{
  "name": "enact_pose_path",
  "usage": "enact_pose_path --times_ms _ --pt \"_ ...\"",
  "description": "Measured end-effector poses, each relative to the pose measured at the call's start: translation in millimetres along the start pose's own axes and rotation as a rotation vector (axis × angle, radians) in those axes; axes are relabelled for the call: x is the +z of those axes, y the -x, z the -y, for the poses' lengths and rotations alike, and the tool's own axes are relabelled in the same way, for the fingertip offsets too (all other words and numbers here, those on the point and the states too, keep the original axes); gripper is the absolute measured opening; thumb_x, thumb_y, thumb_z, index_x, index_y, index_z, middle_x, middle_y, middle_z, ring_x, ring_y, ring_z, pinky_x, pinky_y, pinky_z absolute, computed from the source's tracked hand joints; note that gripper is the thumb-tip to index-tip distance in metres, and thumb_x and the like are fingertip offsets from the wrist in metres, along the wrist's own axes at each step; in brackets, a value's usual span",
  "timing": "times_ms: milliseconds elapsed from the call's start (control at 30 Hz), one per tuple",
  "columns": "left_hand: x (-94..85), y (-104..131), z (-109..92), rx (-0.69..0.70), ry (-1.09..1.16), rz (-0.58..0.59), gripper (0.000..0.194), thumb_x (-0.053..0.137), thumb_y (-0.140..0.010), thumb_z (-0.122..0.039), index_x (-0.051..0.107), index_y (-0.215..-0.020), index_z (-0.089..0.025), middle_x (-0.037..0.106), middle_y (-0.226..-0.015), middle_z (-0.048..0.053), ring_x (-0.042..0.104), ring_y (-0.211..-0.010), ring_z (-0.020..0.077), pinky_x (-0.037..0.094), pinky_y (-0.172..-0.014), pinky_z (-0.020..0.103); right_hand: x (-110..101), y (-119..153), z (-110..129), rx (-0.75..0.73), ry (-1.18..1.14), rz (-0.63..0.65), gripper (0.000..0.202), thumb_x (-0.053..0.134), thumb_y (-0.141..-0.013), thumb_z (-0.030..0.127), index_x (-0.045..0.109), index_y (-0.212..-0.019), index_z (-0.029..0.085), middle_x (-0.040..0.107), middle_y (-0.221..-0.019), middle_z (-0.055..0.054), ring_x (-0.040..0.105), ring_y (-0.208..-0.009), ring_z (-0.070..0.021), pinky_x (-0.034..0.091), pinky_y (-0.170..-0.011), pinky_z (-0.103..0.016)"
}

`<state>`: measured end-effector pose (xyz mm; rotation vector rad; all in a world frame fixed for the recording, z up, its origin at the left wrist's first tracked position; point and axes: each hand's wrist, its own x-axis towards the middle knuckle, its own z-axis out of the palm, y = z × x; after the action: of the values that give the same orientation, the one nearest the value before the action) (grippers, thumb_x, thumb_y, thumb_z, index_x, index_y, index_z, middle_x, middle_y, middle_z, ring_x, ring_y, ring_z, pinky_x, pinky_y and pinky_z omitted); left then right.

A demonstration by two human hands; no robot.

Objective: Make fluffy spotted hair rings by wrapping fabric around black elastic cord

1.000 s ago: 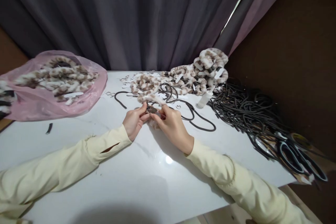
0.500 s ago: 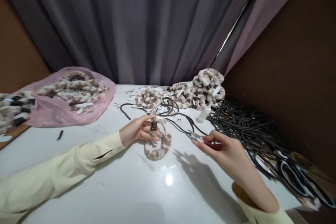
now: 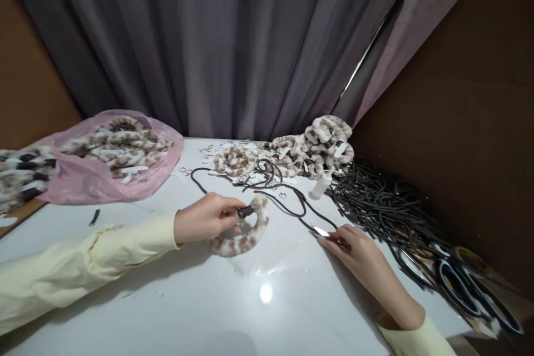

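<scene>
My left hand (image 3: 206, 217) is closed on a fluffy white-and-brown ring (image 3: 240, 246), pinching it beside a section wrapped in black cord (image 3: 245, 211). The ring hangs just over the white table, part of it hidden by the fingers. In my right hand (image 3: 354, 245) is a pair of small snips (image 3: 320, 231) with bright metal blades; the fingers cover their handles. The snips are low at the table, right beside a loose black cord (image 3: 292, 212).
A pink plastic bag (image 3: 161, 181) of similar fluffy rings lies at the left. More rings (image 3: 329, 144) are piled at the back right, beside a small white bottle (image 3: 320, 186). A heap of black cords (image 3: 384, 206) and large scissors (image 3: 459, 289) occupy the right side.
My right hand has lowered the snips toward the table, and their blades look closer together. My left hand has turned the ring, so the black wrapping now lies more sideways.
</scene>
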<state>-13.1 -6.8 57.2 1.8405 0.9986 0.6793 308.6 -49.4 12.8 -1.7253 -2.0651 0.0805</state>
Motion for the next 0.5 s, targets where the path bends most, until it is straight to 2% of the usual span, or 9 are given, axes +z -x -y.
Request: enact_pose_path --times_ms 133,200,267,367,500 --pt "-1.7 0 2 0.209 -0.549 -0.012 0.027 0.048 -0.074 -0.015 0.062 -0.097 -0.020 0.067 -0.067 0.003 0.058 -0.054 0.0159 0.036 -0.050 0.021 -11 -19 27 -0.281 -0.037 -0.136 0.035 0.048 -0.082 0.050 0.061 -0.090 0.018 0.061 -0.093 -0.014 0.058 -0.088 -0.0260 0.048 -0.073 -0.038" --pt "1.4 -1 2 0.260 -0.748 0.020 0.024 0.047 -0.076 -0.018 0.057 -0.098 -0.017 0.065 -0.071 0.006 0.058 -0.058 0.0184 0.035 -0.050 0.023 -14 -28 53 -0.421 -0.144 -0.098 0.026 0.048 -0.086 0.037 0.057 -0.102 0.019 0.059 -0.104 -0.013 0.056 -0.098 -0.0236 0.047 -0.081 -0.036" --pt "5.7 -2 2 0.298 -0.871 0.046 0.020 0.046 -0.078 -0.022 0.051 -0.096 -0.016 0.063 -0.070 0.007 0.057 -0.059 0.0198 0.035 -0.051 0.024 -12 -36 80 -0.543 -0.278 -0.015 0.027 0.050 -0.087 0.031 0.053 -0.110 0.018 0.058 -0.109 -0.013 0.054 -0.103 -0.0208 0.045 -0.087 -0.033" --pt "11.4 0 5 0.326 -0.913 0.026 0.016 0.041 -0.084 -0.027 0.045 -0.095 -0.017 0.062 -0.070 0.007 0.057 -0.060 0.0195 0.036 -0.052 0.024 -1 -43 110 -0.523 -0.413 0.183 0.029 0.053 -0.085 0.030 0.052 -0.111 0.017 0.063 -0.098 -0.009 0.058 -0.092 -0.0176 0.047 -0.081 -0.028" --pt "13.4 7 15 0.359 -0.839 0.008 0.013 0.032 -0.086 -0.019 0.043 -0.092 -0.018 0.062 -0.070 0.005 0.058 -0.060 0.0177 0.036 -0.052 0.024 15 -47 121 -0.464 -0.527 0.353 0.020 0.048 -0.087 0.025 0.054 -0.104 0.017 0.063 -0.081 -0.002 0.056 -0.064 -0.0107 0.044 -0.062 -0.020"
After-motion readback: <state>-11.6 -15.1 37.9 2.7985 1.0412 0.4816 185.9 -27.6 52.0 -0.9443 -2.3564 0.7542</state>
